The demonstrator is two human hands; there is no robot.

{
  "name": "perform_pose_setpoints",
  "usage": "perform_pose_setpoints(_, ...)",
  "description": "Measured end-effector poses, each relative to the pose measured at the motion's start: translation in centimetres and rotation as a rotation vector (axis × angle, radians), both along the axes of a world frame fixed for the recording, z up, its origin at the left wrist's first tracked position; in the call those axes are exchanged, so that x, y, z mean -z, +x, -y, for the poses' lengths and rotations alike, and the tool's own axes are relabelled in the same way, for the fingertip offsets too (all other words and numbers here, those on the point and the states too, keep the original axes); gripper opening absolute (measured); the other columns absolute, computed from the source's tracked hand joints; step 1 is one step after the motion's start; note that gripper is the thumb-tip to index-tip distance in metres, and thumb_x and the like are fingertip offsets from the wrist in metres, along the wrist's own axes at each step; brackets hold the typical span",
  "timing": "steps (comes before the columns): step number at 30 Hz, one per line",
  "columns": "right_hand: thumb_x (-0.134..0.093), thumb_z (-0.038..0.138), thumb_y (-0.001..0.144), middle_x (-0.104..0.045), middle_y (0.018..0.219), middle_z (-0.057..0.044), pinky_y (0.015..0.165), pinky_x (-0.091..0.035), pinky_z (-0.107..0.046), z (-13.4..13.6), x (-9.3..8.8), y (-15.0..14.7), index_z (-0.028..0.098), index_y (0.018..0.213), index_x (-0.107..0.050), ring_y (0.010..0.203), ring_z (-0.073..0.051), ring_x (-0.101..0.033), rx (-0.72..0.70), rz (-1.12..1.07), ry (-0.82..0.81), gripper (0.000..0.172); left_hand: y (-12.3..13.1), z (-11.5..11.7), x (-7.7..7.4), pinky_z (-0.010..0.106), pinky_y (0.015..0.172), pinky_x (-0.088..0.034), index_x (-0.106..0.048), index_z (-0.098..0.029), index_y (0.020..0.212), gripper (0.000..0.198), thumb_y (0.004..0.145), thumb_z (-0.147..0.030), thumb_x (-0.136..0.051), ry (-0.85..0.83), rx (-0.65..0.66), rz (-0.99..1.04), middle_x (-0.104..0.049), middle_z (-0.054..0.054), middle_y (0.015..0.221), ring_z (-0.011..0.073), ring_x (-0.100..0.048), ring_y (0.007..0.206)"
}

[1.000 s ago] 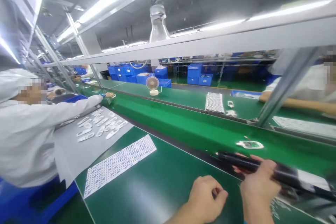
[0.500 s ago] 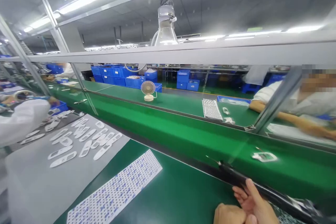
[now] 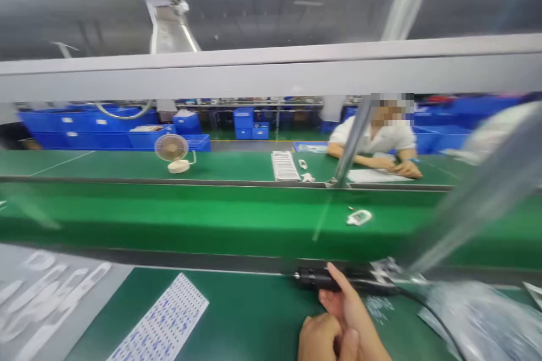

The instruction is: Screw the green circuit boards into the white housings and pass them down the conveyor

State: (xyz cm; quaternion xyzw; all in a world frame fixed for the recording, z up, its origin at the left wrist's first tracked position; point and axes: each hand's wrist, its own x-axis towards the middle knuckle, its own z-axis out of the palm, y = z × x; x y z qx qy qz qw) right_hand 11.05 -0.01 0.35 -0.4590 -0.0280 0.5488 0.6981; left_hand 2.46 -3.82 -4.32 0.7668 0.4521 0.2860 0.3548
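A black electric screwdriver (image 3: 315, 278) with a thin bit pointing left lies level over the near edge of the green bench. My right hand (image 3: 349, 307) is closed around its body from below, one finger stretched along the top. Just in front of that wrist, my left hand (image 3: 320, 338) is curled into a fist; whatever it may hold is hidden. Small screws (image 3: 379, 307) are scattered on the bench right of my hands. A white plastic frame part (image 3: 359, 217) rests on the green conveyor belt beyond the screwdriver.
A white sheet with blue print (image 3: 163, 321) lies left of my hands, and white plastic parts (image 3: 55, 299) lie on a grey mat. Clear plastic bags (image 3: 486, 316) are at right beside a slanted metal post (image 3: 474, 203). Across the belt are a fan (image 3: 171, 149) and a seated co-worker (image 3: 372, 141).
My view has swung to the right, so the plastic bags and more of the bench's right side show. The screwdriver stays in my right hand and now looks more level.
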Motion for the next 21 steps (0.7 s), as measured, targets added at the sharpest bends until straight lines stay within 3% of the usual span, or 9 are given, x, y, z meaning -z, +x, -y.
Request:
perform_pose_setpoints(7, -0.084, 0.034, 0.069, -0.060, 0.051, -0.003, 0.036, -0.046, -0.020, -0.1, -0.9, -0.2, 0.014, 0.071, -0.058, 0.039, -0.012, -0.052, 0.022, -0.028, -0.024, 0.033, -0.1, 0.6, -1.6, 0.032, 0.068, -0.038, -0.037, -0.022, 0.064, 0.038, 0.097, -0.041, -0.034, 0.082, -0.035, 0.012, -0.058, 0.003, 0.066, 0.0198, -0.055, 0.065)
perform_pose_setpoints(11, -0.080, 0.043, 0.075, -0.060, 0.053, -0.004, 0.038, -0.048, -0.020, -0.1, -0.7, -0.1, 0.013, 0.074, -0.057, 0.040, -0.013, -0.055, 0.014, -0.059, -0.053, 0.038, -0.4, 0.7, -2.4, 0.029, 0.062, -0.034, -0.035, -0.022, 0.063, 0.041, 0.098, -0.043, -0.031, 0.076, -0.023, 0.006, -0.056, 0.002, 0.066, 0.0185, -0.053, 0.063)
perform_pose_setpoints(15, -0.078, 0.048, 0.075, -0.060, 0.054, -0.004, 0.038, -0.046, -0.019, -0.4, -0.7, -0.1, 0.012, 0.076, -0.057, 0.040, -0.014, -0.056, 0.016, -0.083, -0.077, 0.042, -0.4, 0.6, -2.4, 0.029, 0.061, -0.032, -0.033, -0.022, 0.062, 0.043, 0.098, -0.046, -0.029, 0.086, -0.045, 0.002, -0.052, 0.001, 0.062, 0.0179, -0.050, 0.060)
perform_pose_setpoints(21, -0.072, 0.043, 0.083, -0.058, 0.051, -0.004, 0.037, -0.046, -0.019, -0.4, -0.8, 0.0, 0.013, 0.074, -0.057, 0.039, -0.013, -0.054, 0.031, -0.103, -0.073, 0.035, -0.7, 0.5, -2.5, 0.029, 0.062, -0.032, -0.034, -0.022, 0.064, 0.043, 0.098, -0.048, -0.029, 0.028, -0.027, -0.011, -0.054, 0.002, 0.065, 0.0187, -0.051, 0.064)
